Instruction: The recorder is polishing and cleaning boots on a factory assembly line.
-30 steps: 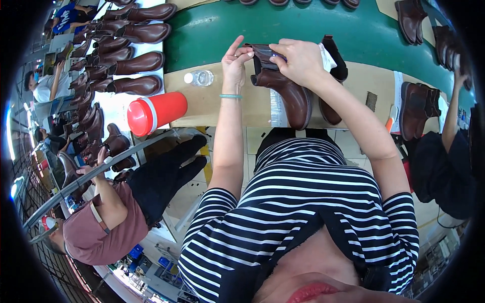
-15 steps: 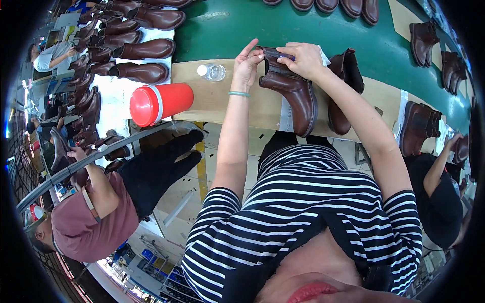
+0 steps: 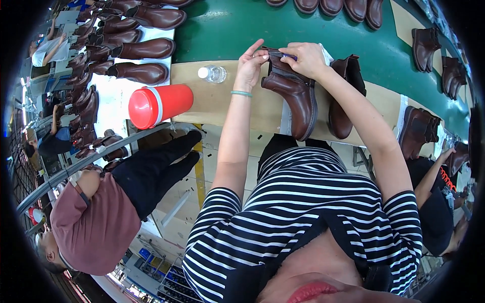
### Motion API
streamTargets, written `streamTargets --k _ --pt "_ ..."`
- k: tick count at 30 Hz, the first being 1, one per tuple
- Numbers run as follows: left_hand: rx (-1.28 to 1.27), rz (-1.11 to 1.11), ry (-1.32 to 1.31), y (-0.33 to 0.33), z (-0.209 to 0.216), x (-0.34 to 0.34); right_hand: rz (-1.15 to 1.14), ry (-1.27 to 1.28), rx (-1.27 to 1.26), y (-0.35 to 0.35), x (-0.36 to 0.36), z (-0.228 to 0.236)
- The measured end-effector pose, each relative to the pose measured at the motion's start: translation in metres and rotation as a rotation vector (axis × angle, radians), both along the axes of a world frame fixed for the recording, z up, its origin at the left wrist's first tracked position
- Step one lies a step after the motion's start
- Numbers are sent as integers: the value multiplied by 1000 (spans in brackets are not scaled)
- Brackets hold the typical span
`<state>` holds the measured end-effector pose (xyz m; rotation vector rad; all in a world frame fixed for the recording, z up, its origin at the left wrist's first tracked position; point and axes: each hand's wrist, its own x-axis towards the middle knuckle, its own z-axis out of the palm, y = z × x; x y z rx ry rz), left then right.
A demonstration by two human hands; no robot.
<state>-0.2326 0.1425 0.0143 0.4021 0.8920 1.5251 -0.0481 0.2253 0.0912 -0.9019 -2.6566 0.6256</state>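
Observation:
A brown leather ankle boot [image 3: 299,103] stands tilted in front of me, its toe toward my body and its shaft away. My left hand [image 3: 250,64] pinches the boot's top edge between thumb and fingers, with the index finger stretched out past it. In my right hand [image 3: 307,60] is a small purple pen-like tool [image 3: 288,56], held against the upper part of the shaft. The tool's tip is too small to make out. A second brown boot [image 3: 341,113] stands just right of the first, partly behind my right forearm.
Left of my arm, a red jug [image 3: 169,103] and a small clear bottle [image 3: 212,73] lie on the tan board [image 3: 222,103]. Rows of brown shoes [image 3: 139,71] fill the far left. More boots [image 3: 417,130] stand at right. Co-workers are at either side.
My hands and the boot have shifted very slightly, the grip unchanged. The co-worker at left has lowered an arm, and the shoe it held up is out of sight. The co-worker at right has moved.

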Motion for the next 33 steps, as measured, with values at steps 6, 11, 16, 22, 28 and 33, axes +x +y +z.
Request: streamTargets --k 6,11,16,22,28,33 --pt "-6 1 -23 4 -4 -1 8 -11 25 4 1 -1" --pt "-18 -15 -20 7 -5 -1 10 -23 30 6 1 -4" --pt "-13 -16 -37 8 -9 -1 20 -26 13 11 0 -5" --pt "10 -4 -71 10 -14 0 15 8 -20 18 0 -13" --pt "12 7 -79 13 -16 2 -2 -13 -87 23 0 -11" --pt "5 15 -86 13 -15 4 -14 -53 -166 23 0 -8"
